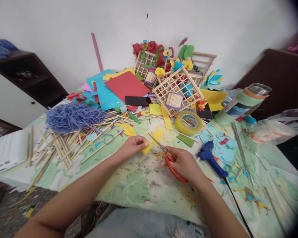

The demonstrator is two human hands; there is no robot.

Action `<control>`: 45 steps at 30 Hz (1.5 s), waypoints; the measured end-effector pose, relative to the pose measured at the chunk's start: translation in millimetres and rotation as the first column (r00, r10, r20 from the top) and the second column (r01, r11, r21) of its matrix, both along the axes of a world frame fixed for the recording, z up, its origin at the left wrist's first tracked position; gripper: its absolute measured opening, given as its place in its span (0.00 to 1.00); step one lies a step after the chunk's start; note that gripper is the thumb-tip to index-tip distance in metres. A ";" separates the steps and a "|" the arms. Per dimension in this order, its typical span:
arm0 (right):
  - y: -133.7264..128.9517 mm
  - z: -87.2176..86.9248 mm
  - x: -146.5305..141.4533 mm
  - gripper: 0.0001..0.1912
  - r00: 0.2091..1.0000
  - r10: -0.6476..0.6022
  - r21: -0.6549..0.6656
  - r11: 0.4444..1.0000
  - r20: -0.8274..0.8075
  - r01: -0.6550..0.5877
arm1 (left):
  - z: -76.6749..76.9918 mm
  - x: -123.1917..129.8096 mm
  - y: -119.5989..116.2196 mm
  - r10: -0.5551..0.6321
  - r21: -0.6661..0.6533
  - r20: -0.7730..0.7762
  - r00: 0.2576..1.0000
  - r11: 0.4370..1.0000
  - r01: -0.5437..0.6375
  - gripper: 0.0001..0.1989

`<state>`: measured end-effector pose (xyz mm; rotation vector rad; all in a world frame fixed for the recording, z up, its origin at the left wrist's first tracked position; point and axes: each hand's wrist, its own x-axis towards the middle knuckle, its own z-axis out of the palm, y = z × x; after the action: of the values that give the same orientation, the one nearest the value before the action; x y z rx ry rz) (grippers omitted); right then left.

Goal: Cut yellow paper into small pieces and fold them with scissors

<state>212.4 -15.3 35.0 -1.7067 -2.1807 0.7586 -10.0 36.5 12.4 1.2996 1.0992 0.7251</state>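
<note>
Pinched in my left hand is a small piece of yellow paper, held over the middle of the table. My right hand grips red-handled scissors, whose blades point up and left, just right of the yellow paper. Whether the blades touch the paper I cannot tell. Small yellow scraps lie on the cloth beneath and behind both hands. A blue glue gun rests to the right of my right hand, its black cord running toward me.
Behind my hands are a tape roll, stick lattices with paper flowers and red paper. Purple-blue yarn and wooden sticks fill the left side. A green bottle stands at right, near a plastic bag.
</note>
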 end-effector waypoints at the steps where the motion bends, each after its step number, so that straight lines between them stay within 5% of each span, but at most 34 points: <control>1: 0.8 -0.8 0.9 0.21 0.999 -0.026 0.023 0.999 0.047 0.025 | 0.3 0.2 0.2 0.020 0.000 0.004 1.000 1.000 -0.020 0.15; 9: 9.5 -9.5 12.3 0.24 0.881 -0.222 0.105 0.975 0.418 0.195 | -0.2 -1.8 1.5 0.150 -0.061 0.079 0.986 0.988 -0.145 0.16; 17: 11.3 -6.8 23.5 0.25 0.920 -0.160 0.150 0.982 0.358 0.113 | -2.0 -0.3 0.3 0.146 -0.068 0.113 0.983 0.988 -0.139 0.18; 27: 7.3 5.4 36.0 0.25 0.870 -0.187 0.172 0.978 0.456 0.120 | 3.6 0.8 -1.4 0.163 0.011 0.091 0.983 0.986 -0.164 0.18; 33: 7.4 20.6 15.5 0.21 0.791 -0.360 0.318 0.922 0.494 0.221 | -0.2 0.2 1.8 0.179 -0.008 0.131 0.975 0.984 -0.180 0.22; 39: 28.7 5.5 -27.2 0.12 0.906 0.013 0.300 0.941 0.423 -0.154 | -6.3 0.5 0.2 0.160 -0.028 0.188 0.969 0.987 -0.157 0.22; 45: 44.6 -18.0 -35.4 0.09 0.917 0.081 0.318 0.923 0.390 -0.216 | -7.6 -0.2 1.6 0.179 -0.096 0.249 0.952 0.983 -0.160 0.23</control>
<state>177.0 29.3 17.0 -1.6022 -2.5279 0.0486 -10.3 38.1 4.9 1.0234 1.0235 0.9438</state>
